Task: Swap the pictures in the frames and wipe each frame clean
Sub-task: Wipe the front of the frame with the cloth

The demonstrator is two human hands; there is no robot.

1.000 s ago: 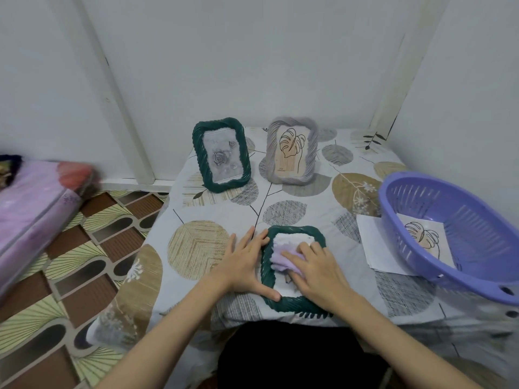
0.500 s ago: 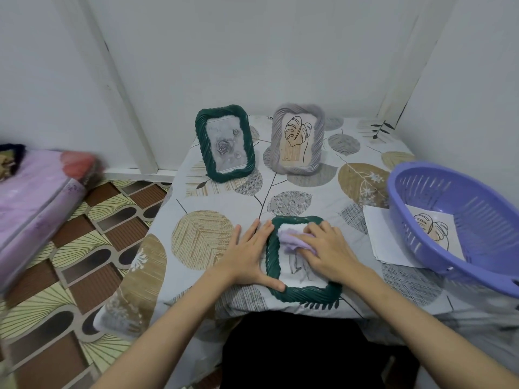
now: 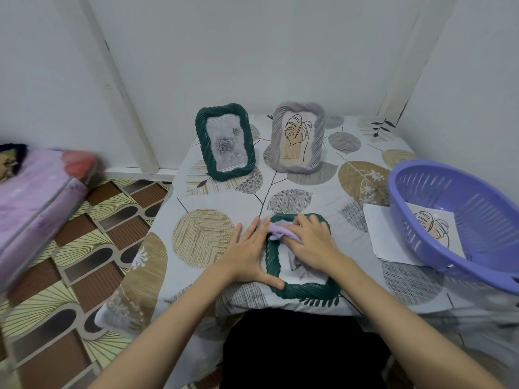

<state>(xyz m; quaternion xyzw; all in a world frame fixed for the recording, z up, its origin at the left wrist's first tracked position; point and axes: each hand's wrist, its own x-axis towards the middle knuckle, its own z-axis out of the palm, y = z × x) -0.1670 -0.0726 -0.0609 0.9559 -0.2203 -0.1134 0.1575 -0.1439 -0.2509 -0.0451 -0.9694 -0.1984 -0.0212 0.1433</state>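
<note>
The scene is being lit evenly by soft, diffuse light with no visible source; the white walls (image 3: pixel 252 51) are being rendered in a cool grey tone. Only faint shadows are being cast beneath the hands and behind the upright frames. No strong glare is being seen. The straight wall trim (image 3: pixel 126 108) is being bent by wide-angle distortion toward the edges. The pink mattress (image 3: pixel 36 197) at the left edge is being smeared by blur, while the centre is being kept reasonably sharp

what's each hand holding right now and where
The right hand presses a lilac cloth onto the flat green frame's top left corner. The left hand lies flat, steadying that frame's left edge.
</note>
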